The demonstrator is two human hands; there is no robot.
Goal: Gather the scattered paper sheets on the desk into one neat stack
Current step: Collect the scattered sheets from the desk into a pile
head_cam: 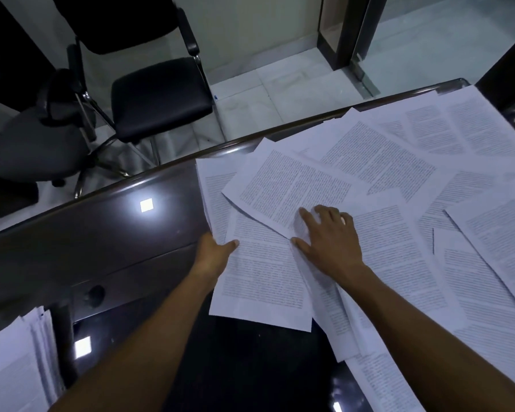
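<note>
The left hand (pixel 213 252) gripped a sheet's (pixel 265 281) edge, thumb on top; the right hand (pixel 329 236) pressed flat, fingers spread, on the sheets (pixel 399 173) covering the desk (pixel 101 233).

Your work surface is a dark, glossy desk (pixel 101 239) with a curved far edge, mirroring two square ceiling lights. Printed paper sheets (pixel 399 179) lie scattered and overlapping across its right half, some at angles, a few hanging over the near edge. At your lower left, a separate stack of papers (pixel 15 361) rests on the desk, well apart from the scatter.
</note>
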